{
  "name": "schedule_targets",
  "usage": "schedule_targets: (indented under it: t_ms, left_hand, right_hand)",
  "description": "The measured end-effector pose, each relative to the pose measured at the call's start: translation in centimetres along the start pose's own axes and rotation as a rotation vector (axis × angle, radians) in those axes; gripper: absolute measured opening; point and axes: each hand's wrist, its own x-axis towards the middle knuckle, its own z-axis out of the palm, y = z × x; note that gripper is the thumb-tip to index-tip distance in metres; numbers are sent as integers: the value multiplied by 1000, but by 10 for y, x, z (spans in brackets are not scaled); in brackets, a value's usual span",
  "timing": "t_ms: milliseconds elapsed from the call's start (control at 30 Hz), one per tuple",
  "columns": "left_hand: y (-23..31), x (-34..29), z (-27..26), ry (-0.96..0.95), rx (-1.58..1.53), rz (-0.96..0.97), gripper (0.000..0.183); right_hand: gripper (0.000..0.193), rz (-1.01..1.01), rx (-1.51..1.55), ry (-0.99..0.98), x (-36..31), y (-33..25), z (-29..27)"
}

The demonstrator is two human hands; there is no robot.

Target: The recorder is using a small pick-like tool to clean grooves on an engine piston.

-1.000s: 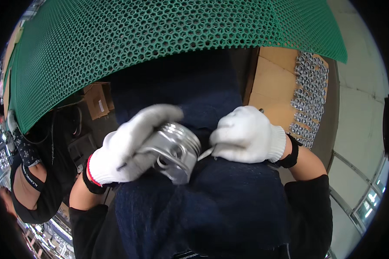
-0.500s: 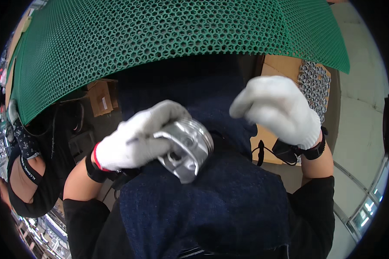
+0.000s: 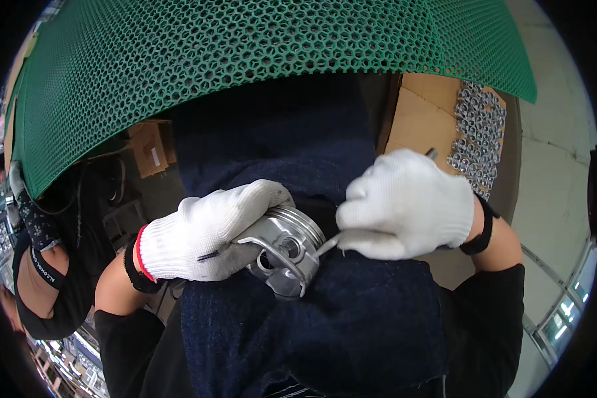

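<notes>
A silver metal piston (image 3: 286,262) is held over my lap, tilted, with its ring grooves toward the upper right and its pin bore and skirt showing. My left hand (image 3: 209,235), in a white knit glove with a red cuff edge, grips it from the left, thumb against the skirt and fingers over the crown side. White-gloved too, my right hand (image 3: 408,205) is closed round a slim tool (image 3: 432,153) whose dark end pokes out above the knuckles. A thin pale tip emerges by my right thumb and reaches the piston's right edge. The tool's middle is hidden in my fist.
Green honeycomb matting (image 3: 278,40) covers the surface ahead. Many metal pistons (image 3: 477,132) stand in rows on cardboard (image 3: 421,126) at the right. Dark blue cloth (image 3: 312,331) lies over my lap. At the far left is another person's arm (image 3: 43,265).
My right hand has come down and left to the piston, with the slim tool now visible in it. My left hand and the piston have shifted slightly lower.
</notes>
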Motion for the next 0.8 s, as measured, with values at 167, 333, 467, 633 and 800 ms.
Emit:
schedule_targets:
  t_ms: [167,333,467,633,800]
  left_hand:
    - [0,3,0,31,-5,64,52]
    - [23,9,-5,-50,138,-44,53]
    - [9,-2,-3,12,82,36,52]
    - [3,-5,1,120,84,79,45]
    - [-18,3,-1,470,-274,486,32]
  right_hand:
    - [26,40,128,43,-7,2,4]
    - [30,71,-39,-98,24,3,-14]
    - [31,18,-10,-47,8,1,-6]
    - [20,-5,141,32,-6,-1,8]
    - [8,128,434,332,-5,3,-3]
